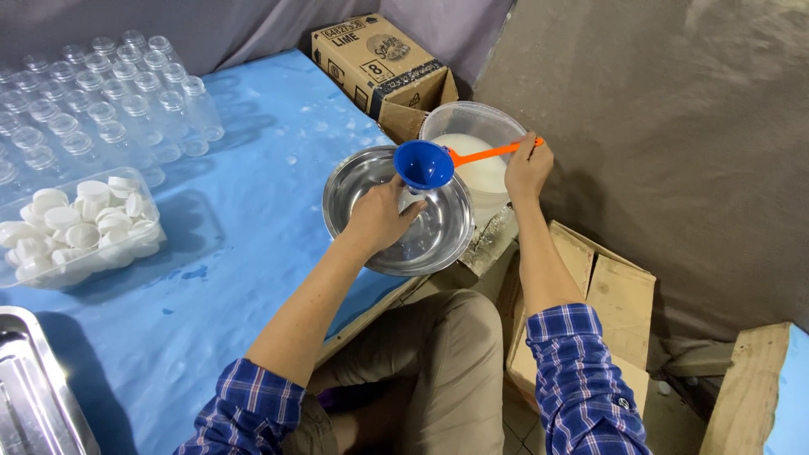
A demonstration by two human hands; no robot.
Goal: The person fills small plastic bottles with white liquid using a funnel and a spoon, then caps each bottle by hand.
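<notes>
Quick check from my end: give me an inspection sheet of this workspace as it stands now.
Surface: blue table, scattered wet drops.
Job's things: blue funnel sits in a small bottle held over a steel bowl; clear tub of white liquid behind it; orange ladle handle reaches over the tub.
Clutter: rows of empty clear bottles, tub of white caps, steel tray, cardboard box.
Hands: left hand grips the bottle under the funnel; right hand holds the ladle handle.
Cables: nothing seen.
Surroundings: grey sheeting, wooden crates on the right.
</notes>
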